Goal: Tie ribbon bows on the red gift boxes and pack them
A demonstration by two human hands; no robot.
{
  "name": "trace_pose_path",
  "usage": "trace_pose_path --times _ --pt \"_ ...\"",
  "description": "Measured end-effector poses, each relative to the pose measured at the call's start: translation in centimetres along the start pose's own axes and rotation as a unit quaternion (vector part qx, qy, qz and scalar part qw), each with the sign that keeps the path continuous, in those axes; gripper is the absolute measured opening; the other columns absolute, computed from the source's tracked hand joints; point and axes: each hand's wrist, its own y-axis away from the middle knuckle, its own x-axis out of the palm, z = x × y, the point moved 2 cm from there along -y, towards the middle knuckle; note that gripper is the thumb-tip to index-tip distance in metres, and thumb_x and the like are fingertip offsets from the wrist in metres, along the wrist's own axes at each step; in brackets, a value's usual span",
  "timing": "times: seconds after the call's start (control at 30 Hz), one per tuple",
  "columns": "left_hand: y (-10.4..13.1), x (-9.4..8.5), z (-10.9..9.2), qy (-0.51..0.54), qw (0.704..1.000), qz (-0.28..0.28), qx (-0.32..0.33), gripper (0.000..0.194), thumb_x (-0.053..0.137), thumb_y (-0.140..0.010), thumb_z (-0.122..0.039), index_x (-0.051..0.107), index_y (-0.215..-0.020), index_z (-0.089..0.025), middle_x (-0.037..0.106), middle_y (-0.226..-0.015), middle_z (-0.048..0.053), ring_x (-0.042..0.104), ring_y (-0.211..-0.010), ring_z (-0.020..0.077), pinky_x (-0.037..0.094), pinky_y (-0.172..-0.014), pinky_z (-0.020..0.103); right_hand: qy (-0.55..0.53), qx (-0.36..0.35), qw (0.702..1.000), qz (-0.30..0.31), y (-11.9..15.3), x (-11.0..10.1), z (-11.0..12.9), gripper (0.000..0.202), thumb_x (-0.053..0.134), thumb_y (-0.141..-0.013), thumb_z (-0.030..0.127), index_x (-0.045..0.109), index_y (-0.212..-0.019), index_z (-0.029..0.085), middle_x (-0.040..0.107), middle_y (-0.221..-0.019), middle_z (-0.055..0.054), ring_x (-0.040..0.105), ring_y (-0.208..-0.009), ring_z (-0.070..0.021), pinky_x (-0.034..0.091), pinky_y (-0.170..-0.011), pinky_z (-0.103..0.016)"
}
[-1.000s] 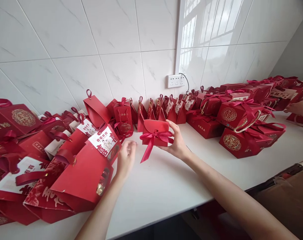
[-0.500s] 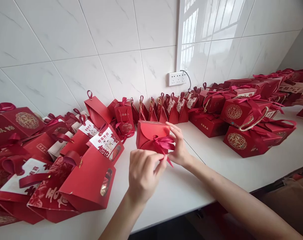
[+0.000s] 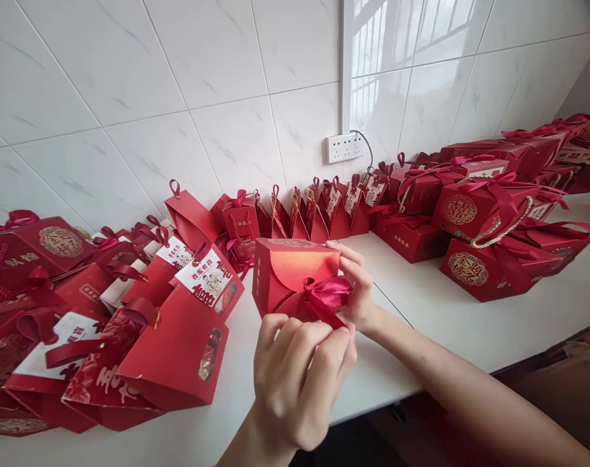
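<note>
Raised above the white table (image 3: 367, 383), a small red box (image 3: 295, 266) shows its rounded front flap and a crimson ribbon bow (image 3: 328, 292) on its right part. My right hand (image 3: 357, 285) grips the box from its right side, with the fingers behind it. In front of the box, my left hand (image 3: 304, 370) pinches the lower ribbon end near the right hand's thumb. The left fingers cover the lower front of the box.
Red gift boxes and bags (image 3: 172, 344) crowd the left side. Small peaked boxes (image 3: 317, 217) line the wall under a socket strip (image 3: 344, 148). More ribboned boxes (image 3: 489, 269) are stacked at the right. The table's front edge runs below my arms.
The box has come nearer and looks larger. My left hand has moved right and down along the ribbon. The other person's hand at the far right has mostly left view.
</note>
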Motion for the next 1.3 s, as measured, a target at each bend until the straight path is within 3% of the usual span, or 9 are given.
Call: trace_pose_path --times 0.23,0.5,0.6,0.77,1.07,1.3 --pt "-0.1 -0.5 0.1 -0.001 1.000 -0.017 -0.012 0.021 0.073 -0.068 -0.003 0.060 -0.081 -0.012 0.061 -0.064 0.002 0.054 -0.055 0.0116 0.042 -0.056 0.029 -0.007 -0.033 0.999 0.013 -0.3 -0.2 0.0 0.087 0.070 -0.074 0.040 0.016 -0.142 0.033 0.036 -0.135 -0.014 0.043 -0.124 -0.0335 0.044 -0.097 -0.058" --pt "0.1 -1.0 0.5 -0.010 0.999 -0.025 -0.020 0.023 0.073 -0.066 -0.002 0.060 -0.083 -0.013 0.060 -0.065 0.001 0.052 -0.057 0.0115 0.043 -0.059 0.030 0.003 -0.033 0.999 0.041 -1.1 -0.5 0.5 0.091 0.072 -0.071 0.045 0.012 -0.140 0.037 0.034 -0.135 -0.013 0.046 -0.120 -0.0349 0.048 -0.091 -0.057" --pt "0.1 -1.0 0.7 -0.007 1.000 -0.026 -0.016 0.024 0.073 -0.066 -0.001 0.060 -0.083 -0.013 0.060 -0.066 0.001 0.052 -0.058 0.0110 0.042 -0.058 0.029 0.027 -0.035 0.998 0.040 -1.3 -0.5 0.6 0.092 0.071 -0.071 0.049 0.012 -0.140 0.037 0.035 -0.133 -0.014 0.047 -0.120 -0.0348 0.049 -0.090 -0.057" --pt "0.2 -1.0 0.4 -0.002 1.000 -0.024 0.000 0.025 0.074 -0.065 0.001 0.060 -0.083 -0.010 0.059 -0.065 0.002 0.052 -0.058 0.0109 0.041 -0.058 0.030 0.015 -0.054 0.998 0.030 -1.3 -0.6 0.8 0.086 0.069 -0.075 0.042 0.015 -0.141 0.032 0.037 -0.130 -0.015 0.047 -0.120 -0.0323 0.050 -0.090 -0.053" --pt "-0.4 -1.3 -0.2 0.001 1.000 -0.020 -0.019 0.023 0.072 -0.067 -0.001 0.059 -0.082 -0.013 0.059 -0.065 0.000 0.052 -0.056 0.0102 0.042 -0.055 0.028 0.027 -0.052 0.997 0.042 -1.0 -0.6 0.6 0.085 0.065 -0.076 0.050 0.012 -0.141 0.036 0.037 -0.131 -0.013 0.047 -0.120 -0.0320 0.048 -0.093 -0.055" --pt "-0.2 -1.1 0.0 0.002 1.000 -0.020 -0.006 0.023 0.073 -0.066 0.001 0.059 -0.081 -0.010 0.058 -0.063 0.001 0.052 -0.057 0.0099 0.042 -0.056 0.028 0.011 -0.075 0.997 0.032 -1.4 -0.7 0.9 0.084 0.068 -0.076 0.043 0.017 -0.142 0.031 0.040 -0.131 -0.015 0.049 -0.118 -0.0312 0.049 -0.091 -0.052"
